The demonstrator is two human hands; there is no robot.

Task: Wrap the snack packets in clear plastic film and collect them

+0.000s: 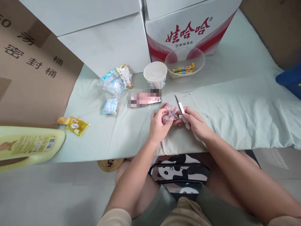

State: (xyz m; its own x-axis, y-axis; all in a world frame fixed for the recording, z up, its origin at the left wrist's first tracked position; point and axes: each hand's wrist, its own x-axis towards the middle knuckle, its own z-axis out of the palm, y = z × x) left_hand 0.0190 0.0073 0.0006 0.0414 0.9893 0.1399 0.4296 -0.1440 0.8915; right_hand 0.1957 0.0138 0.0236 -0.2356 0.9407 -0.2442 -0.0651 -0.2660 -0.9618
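Note:
My left hand [160, 123] is closed around a small clear plastic packet [170, 113] with pinkish contents and a red edge. In my right hand [194, 121] is a white utility knife [181, 108], its dark blade pointing up and away from me. The right fingers also reach to the packet's side, close to the left fingertips. What is inside the packet cannot be made out. Just beyond my hands lies a flat pink packet [144, 98], partly blurred. A white paper bowl [155, 75] stands behind it, beside a clear plastic bowl [199, 64] holding yellow wrapped sticks [182, 69].
Crumpled wrappers [115, 82] and a blue-white packet [111, 106] lie to the left. Nearer the left edge are a yellow packet [77, 125] and a pale yellow bottle [33, 146]. White cartons [188, 28] wall off the back; a blue object [290, 80] sits far right.

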